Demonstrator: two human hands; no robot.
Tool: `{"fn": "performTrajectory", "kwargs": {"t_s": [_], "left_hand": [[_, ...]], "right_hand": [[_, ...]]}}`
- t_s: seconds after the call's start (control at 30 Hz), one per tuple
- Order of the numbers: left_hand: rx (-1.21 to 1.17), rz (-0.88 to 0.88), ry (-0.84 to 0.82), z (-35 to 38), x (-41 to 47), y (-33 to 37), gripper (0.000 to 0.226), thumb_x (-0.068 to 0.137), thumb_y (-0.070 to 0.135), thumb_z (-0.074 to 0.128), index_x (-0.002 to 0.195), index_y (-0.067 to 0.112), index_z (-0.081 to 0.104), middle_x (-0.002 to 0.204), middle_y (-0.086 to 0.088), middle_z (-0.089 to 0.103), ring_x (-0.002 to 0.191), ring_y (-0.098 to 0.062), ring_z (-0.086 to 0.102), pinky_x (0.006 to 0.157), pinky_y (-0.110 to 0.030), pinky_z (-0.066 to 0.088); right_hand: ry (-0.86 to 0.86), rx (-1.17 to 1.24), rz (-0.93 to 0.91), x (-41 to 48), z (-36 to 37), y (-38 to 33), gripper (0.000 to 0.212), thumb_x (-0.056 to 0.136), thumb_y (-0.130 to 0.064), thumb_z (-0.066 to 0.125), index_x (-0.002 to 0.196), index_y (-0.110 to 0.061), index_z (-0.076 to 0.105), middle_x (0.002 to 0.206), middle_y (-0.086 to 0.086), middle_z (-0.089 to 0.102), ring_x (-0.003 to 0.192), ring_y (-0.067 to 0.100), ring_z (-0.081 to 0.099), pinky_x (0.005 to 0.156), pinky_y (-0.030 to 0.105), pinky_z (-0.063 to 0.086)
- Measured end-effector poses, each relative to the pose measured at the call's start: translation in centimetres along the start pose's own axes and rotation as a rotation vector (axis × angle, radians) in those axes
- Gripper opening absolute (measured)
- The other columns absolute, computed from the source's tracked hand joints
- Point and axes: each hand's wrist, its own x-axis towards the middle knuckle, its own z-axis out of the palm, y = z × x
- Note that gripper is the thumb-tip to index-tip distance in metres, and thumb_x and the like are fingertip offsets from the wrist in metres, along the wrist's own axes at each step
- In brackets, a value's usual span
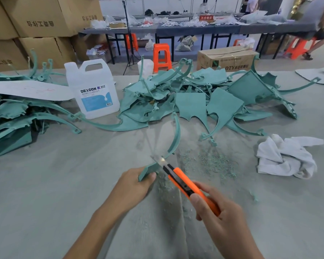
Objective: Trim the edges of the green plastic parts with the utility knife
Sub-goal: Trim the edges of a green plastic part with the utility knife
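One green part [176, 135] is pinched in the left hand [133, 186]; right hand [219, 219] grips the utility knife [181, 181]; jug [94, 90] stands behind.

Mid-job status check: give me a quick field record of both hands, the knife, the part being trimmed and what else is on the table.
left hand: grips the near end of the curved green part
right hand: holds the orange utility knife, thumb on its body
blade: extended, at the part's edge just beyond the left hand
shavings: green flecks on the table, right of the cut
green part piles: one at centre back, one at far left
other: white jug between the piles; white cloth at right
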Motion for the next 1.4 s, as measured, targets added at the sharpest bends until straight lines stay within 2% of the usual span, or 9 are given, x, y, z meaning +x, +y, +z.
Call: {"fn": "performTrajectory", "kwargs": {"t_s": [0.2,0.43,0.53,0.7,0.8,0.93,1.03,1.23,1.4], "left_hand": [[0.09,0.029,-0.007,0.0,-0.2,0.3,0.044,0.101,0.036,0.055,0.059,0.038,0.043,0.05,0.015,0.042,0.05,-0.007,0.036,0.049,-0.023,0.027],[0.002,-0.018,-0.023,-0.3,-0.5,0.6,0.048,0.101,0.037,0.054,0.056,0.033,0.04,0.047,0.015,0.042,0.047,-0.006,0.034,0.048,-0.022,0.027],[-0.042,-0.008,-0.036,-0.6,-0.7,0.6,0.049,0.101,0.039,0.055,0.059,0.025,0.036,0.049,0.012,0.041,0.048,-0.007,0.032,0.053,-0.029,0.029],[-0.261,0.08,-0.215,-1.1,-2.8,-0.6,0.042,0.097,0.054,0.058,0.074,0.02,0.053,0.06,0.007,0.037,0.058,-0.01,0.031,0.055,-0.03,0.026],[-0.326,0.09,-0.228,-1.5,-3.7,-1.4,0.042,0.089,0.063,0.057,0.091,0.022,0.067,0.069,0.007,0.045,0.065,-0.011,0.039,0.062,-0.029,0.032],[-0.475,0.015,-0.223,-1.5,-4.1,-1.4,0.037,0.086,0.053,0.062,0.108,0.025,0.071,0.096,-0.017,0.071,0.086,-0.021,0.06,0.079,-0.044,0.048],[-0.467,0.02,-0.246,-1.9,-3.6,-1.4,0.029,0.089,0.047,0.061,0.112,0.033,0.071,0.111,-0.014,0.072,0.105,-0.037,0.067,0.094,-0.054,0.05],[-0.714,-0.074,-0.308,-2.3,-2.9,-2.4,0.027,0.095,0.029,0.068,0.12,0.038,0.069,0.124,-0.004,0.071,0.115,-0.027,0.068,0.101,-0.047,0.052],[-0.908,-0.183,-0.32,-2.4,-2.4,-3.4,0.032,0.09,0.014,0.066,0.12,0.026,0.072,0.125,-0.011,0.07,0.115,-0.031,0.067,0.088,-0.036,0.058]], "right_hand": [[-0.065,-0.05,-0.016,-0.7,0.7,-0.6,0.034,0.08,-0.067,0.053,0.113,-0.064,0.061,0.067,-0.014,0.067,0.061,0.009,0.067,0.062,0.023,0.054],[-0.083,-0.07,-0.028,-0.3,0.0,-1.3,0.032,0.081,-0.066,0.055,0.112,-0.064,0.062,0.063,-0.01,0.065,0.055,0.011,0.063,0.059,0.027,0.052],[-0.093,-0.096,-0.053,-0.1,-0.2,-1.7,0.031,0.081,-0.065,0.055,0.111,-0.065,0.061,0.064,-0.006,0.064,0.055,0.014,0.062,0.059,0.028,0.052],[-0.155,-0.159,-0.145,0.5,-1.4,-3.0,0.027,0.088,-0.061,0.059,0.115,-0.062,0.062,0.063,-0.017,0.062,0.05,0.0,0.053,0.052,0.01,0.042],[-0.202,-0.244,-0.182,0.8,-1.9,-3.5,0.03,0.088,-0.061,0.055,0.118,-0.059,0.062,0.065,-0.019,0.062,0.052,0.001,0.053,0.053,0.009,0.039],[-0.172,-0.357,-0.172,2.2,-3.3,-2.8,0.03,0.09,-0.063,0.055,0.119,-0.056,0.062,0.062,-0.014,0.059,0.048,0.002,0.051,0.048,0.012,0.038],[-0.17,-0.356,-0.118,4.6,-4.4,-1.6,0.029,0.089,-0.06,0.053,0.115,-0.055,0.064,0.06,-0.014,0.057,0.048,0.005,0.049,0.047,0.014,0.036],[-0.204,-0.447,-0.087,11.6,-4.4,2.9,0.026,0.095,-0.054,0.054,0.111,-0.042,0.071,0.062,-0.015,0.061,0.051,0.005,0.053,0.051,0.021,0.038],[-0.282,-0.487,-0.03,16.9,-3.4,6.2,0.03,0.099,-0.054,0.051,0.109,-0.034,0.072,0.06,-0.007,0.057,0.05,0.005,0.049,0.052,0.024,0.037]]}}
